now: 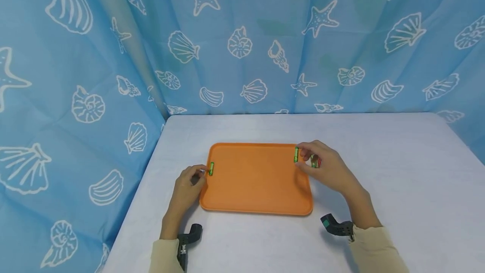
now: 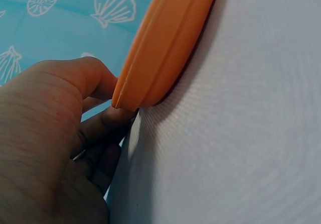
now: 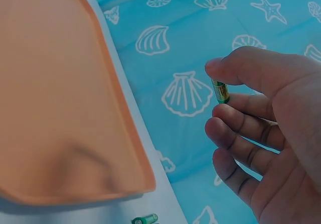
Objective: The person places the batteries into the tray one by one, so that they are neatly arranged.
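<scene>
An orange tray (image 1: 257,211) lies on the table, and my left hand (image 1: 188,188) grips its left rim. In the left wrist view, the fingers of that hand are bent at the rim of the tray (image 2: 163,38), above and below its edge. My right hand (image 1: 326,164) is raised at the tray's right side, pinching a small green battery (image 3: 220,91) between thumb and index finger. Another green battery (image 1: 211,169) lies just inside the tray's left edge. On the cloth right of the tray, partly hidden by the right hand, are more batteries (image 1: 315,161).
White cloth covers the table (image 1: 265,239). A blue curtain (image 1: 216,54) with shell and starfish prints hangs behind it and along the left side. Each wrist wears a black camera mount, one of them the right mount (image 1: 337,226).
</scene>
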{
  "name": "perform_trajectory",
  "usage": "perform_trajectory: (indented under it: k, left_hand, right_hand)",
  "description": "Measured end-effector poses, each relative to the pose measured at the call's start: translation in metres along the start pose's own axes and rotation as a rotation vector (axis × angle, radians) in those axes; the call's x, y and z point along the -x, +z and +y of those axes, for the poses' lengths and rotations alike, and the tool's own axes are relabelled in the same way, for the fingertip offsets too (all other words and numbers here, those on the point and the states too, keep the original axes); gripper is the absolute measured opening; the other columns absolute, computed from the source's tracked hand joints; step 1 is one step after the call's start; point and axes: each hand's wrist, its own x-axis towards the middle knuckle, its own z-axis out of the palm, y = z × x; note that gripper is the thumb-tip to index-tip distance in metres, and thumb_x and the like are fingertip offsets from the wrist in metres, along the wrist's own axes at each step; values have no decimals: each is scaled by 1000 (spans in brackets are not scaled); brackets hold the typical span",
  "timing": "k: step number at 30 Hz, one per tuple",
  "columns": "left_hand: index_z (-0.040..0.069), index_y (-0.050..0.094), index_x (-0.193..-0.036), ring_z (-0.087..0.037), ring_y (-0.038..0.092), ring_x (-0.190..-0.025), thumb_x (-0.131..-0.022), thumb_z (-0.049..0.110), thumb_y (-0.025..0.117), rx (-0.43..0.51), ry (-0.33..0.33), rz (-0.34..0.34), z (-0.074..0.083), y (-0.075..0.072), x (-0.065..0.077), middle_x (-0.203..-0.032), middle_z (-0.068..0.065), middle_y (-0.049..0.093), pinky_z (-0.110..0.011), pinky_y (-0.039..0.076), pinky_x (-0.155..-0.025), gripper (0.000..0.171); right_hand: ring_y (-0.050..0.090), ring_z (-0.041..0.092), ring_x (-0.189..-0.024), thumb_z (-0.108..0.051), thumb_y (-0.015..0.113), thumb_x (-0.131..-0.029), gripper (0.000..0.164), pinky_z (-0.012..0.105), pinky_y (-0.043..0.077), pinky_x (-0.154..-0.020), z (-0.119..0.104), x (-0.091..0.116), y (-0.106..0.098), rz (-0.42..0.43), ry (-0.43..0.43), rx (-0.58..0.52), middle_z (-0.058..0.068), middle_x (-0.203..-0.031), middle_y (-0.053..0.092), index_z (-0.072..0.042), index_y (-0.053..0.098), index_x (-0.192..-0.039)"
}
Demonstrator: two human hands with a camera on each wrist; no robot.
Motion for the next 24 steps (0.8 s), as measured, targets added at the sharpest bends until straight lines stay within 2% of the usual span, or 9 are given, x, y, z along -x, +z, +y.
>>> perform_trajectory:
  k: [9,19,24]
  left_hand:
    - [15,67,-117,-21,52,-97,-93,11,62,15,8,-2,-2,0,0,-99,-3,59,-40,43,-89,25]
    - [14,67,-117,-21,51,-95,-93,11,62,17,22,6,-2,0,0,-98,-3,59,-40,44,-86,25]
    - [15,67,-119,-21,52,-95,-93,11,62,16,22,7,-2,0,0,-99,-3,59,-40,44,-85,26]
  right_hand:
    - [56,16,-93,-17,78,-87,46,45,52,-81,-7,-3,9,-23,0,-20,4,-102,60,-7,62,-129]
    - [56,16,-92,-19,78,-88,45,35,50,-80,-14,-7,23,-27,-70,-43,4,-102,60,-8,62,-129]
    - [56,15,-94,-21,76,-89,44,37,50,-82,-21,-9,29,-47,-67,-63,4,-104,60,-9,61,-129]
